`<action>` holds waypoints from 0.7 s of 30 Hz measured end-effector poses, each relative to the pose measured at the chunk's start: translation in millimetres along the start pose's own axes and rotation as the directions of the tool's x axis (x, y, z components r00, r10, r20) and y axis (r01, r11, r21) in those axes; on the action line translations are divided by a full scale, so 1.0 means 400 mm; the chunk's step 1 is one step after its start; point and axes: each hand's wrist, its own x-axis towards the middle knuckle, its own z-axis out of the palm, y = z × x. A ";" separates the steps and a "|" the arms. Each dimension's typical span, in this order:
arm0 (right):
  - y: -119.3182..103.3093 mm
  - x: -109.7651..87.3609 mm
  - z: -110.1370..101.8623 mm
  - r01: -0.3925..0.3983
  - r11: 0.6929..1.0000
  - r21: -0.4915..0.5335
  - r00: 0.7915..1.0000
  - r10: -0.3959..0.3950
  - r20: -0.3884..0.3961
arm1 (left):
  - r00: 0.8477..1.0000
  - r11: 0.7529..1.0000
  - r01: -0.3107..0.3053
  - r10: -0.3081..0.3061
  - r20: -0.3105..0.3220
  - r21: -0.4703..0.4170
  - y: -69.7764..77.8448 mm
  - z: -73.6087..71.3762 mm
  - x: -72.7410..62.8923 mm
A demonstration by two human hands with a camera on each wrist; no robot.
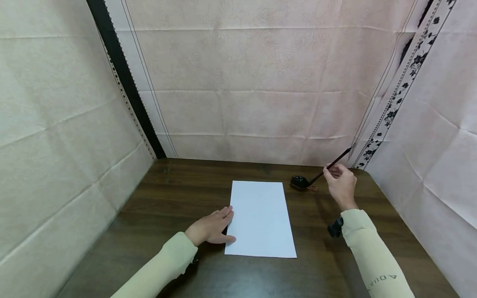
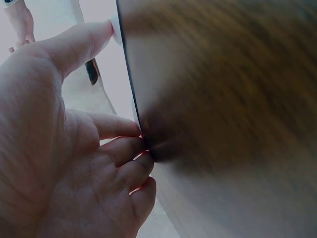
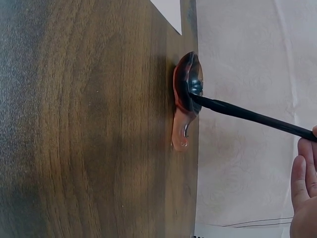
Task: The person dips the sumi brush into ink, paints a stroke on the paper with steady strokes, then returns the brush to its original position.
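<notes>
A white sheet of paper [image 1: 261, 219] lies on the table. My left hand [image 1: 212, 227] rests at the sheet's left edge, thumb and fingertips touching it; the left wrist view shows those fingers [image 2: 116, 126] from the palm side. Right of the sheet's far corner sits a small black ink dish [image 1: 298, 181]. A reddish-brown tail-like part [image 3: 181, 136] extends from the dish in the right wrist view. My right hand [image 1: 342, 186] pinches a dark writing brush [image 1: 337, 159] by its shaft. The brush slants, with its tip down in the dish; the bristles are hidden there.
The brown wooden table [image 1: 156, 231] has its far edge against a pale cloth backdrop [image 1: 261, 107]. Cloth also hangs at the left and right sides. My right wrist wears a dark device [image 1: 335, 227].
</notes>
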 end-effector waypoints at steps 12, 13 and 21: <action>-0.010 0.016 -0.002 0.003 1.000 0.019 1.000 -0.003 0.002 | 1.000 1.000 0.004 -0.004 0.001 -0.009 0.004 -0.003 -0.003; -0.012 0.018 -0.002 0.001 1.000 0.017 1.000 -0.001 0.002 | 1.000 1.000 0.004 -0.004 0.001 -0.010 0.004 -0.003 -0.003; -0.017 0.016 0.001 -0.020 1.000 0.021 1.000 0.020 0.008 | 1.000 1.000 0.003 -0.003 0.000 -0.005 0.004 -0.003 -0.003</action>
